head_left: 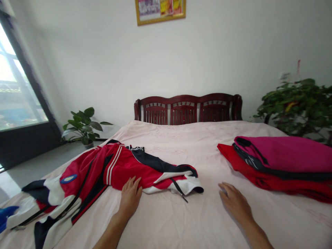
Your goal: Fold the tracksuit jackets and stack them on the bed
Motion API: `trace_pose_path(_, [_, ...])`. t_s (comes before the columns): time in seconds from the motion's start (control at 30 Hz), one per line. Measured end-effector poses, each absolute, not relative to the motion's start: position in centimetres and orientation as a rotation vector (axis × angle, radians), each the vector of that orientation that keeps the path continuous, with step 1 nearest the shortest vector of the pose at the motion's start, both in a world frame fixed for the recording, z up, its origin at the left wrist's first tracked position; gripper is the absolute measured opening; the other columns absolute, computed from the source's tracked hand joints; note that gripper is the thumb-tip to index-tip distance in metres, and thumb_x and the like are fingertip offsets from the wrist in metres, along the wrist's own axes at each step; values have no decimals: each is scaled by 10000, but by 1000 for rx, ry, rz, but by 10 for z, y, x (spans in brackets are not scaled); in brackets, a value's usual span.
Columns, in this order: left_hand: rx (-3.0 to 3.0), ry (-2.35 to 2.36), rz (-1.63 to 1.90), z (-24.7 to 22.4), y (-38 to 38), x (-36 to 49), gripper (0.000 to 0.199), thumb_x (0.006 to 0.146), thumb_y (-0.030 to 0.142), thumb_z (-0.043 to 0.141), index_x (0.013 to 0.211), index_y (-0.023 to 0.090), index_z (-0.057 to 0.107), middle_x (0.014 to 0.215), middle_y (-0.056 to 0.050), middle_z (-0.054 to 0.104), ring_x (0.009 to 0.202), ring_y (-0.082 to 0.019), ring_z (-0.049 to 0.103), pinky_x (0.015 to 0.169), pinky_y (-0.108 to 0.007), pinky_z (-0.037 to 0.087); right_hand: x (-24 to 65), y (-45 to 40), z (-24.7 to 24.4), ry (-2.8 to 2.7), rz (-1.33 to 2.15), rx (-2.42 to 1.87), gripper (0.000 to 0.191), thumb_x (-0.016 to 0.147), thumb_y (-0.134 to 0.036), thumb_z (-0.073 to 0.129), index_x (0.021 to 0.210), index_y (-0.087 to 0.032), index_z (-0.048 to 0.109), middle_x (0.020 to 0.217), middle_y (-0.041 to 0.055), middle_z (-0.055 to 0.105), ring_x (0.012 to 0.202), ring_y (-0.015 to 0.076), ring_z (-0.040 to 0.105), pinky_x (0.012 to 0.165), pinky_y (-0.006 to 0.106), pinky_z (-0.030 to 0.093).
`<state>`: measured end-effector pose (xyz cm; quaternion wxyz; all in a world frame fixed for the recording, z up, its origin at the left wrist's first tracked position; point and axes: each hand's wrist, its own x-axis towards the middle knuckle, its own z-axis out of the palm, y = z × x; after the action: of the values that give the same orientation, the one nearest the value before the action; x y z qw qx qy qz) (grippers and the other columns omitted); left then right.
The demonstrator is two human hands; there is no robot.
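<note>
My left hand [131, 195] rests at the lower edge of a red, navy and white garment [127, 166], its fingertips touching the red cloth, holding nothing. The garment lies spread over the left and middle of a bed with a pale pink sheet [178, 221]. To the right of its white end, my right hand [234, 202] is over the sheet with its fingers apart and nothing in them. Beyond that hand, at the right, sits a stack of folded clothes: magenta cloth [290, 154] on top, dark cloth in between and red cloth [275, 185] at the bottom.
A dark red wooden bench back [183, 110] stands beyond the bed's far edge. Potted plants are at the left [84, 126] and right [303, 107]. Something blue [6, 216] lies at the far left edge. A glass door [20, 83] is on the left.
</note>
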<state>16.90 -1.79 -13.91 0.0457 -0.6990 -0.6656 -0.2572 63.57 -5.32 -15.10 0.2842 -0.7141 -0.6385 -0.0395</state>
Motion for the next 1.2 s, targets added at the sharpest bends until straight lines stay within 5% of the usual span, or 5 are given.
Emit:
trace_pose_path(0.9, [-2145,-1982,-768,-141,-18,168,445,910,249,463,1335,199,585,1411,-112,543,1350,-289,438,1114,-460,349,634,-55,-145,-1709,-105,-1912,476,861,-365,370,1155,-168,688,1279,125,642,1210,278,579,1057,449,434])
trace_pose_path(1.2, [-2132,-2017,-756,-134,-21,172,453,889,253,518,1334,211,590,1413,-111,542,1342,-306,446,1106,-455,359,552,-66,-124,-1848,238,-1721,538,842,-543,533,1263,-219,620,1353,127,601,1282,324,522,1094,470,372])
